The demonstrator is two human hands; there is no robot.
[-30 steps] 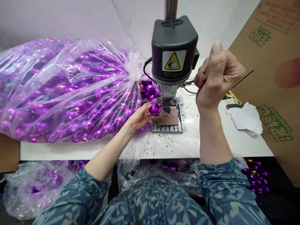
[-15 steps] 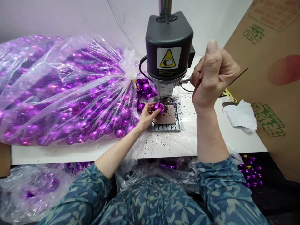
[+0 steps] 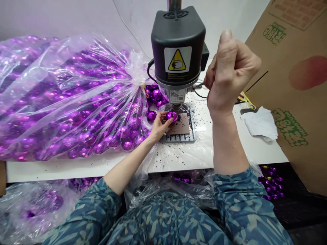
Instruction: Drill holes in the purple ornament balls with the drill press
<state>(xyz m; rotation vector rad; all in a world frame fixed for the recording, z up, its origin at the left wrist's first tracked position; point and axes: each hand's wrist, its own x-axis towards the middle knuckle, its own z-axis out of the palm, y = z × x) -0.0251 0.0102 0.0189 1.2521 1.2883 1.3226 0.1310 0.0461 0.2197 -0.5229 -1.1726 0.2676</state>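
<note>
My left hand (image 3: 159,126) is shut on a faceted purple bauble (image 3: 171,116), holding it low beside the spindle of a black bench drill (image 3: 178,44). The bauble sits just above a brown pad (image 3: 180,126) set in a metal grid fixture (image 3: 177,137). The drill tip is hidden behind the bauble. My right hand (image 3: 230,73) is raised in a fist right of the drill, gripping a thin dark rod (image 3: 257,82) that sticks out toward the cardboard.
A tied clear bag of purple baubles (image 3: 71,98) fills the left of the white table (image 3: 178,163), with loose baubles (image 3: 151,115) beside it. Dark specks are scattered around the fixture. A white cloth (image 3: 260,123) and a cardboard sheet (image 3: 293,68) lie right; more baubles (image 3: 270,183) sit below.
My left hand has carried the bauble right and down, from the fixture's left edge to beside the spindle. My right fist stays raised. The whole view has shifted slightly up and left.
</note>
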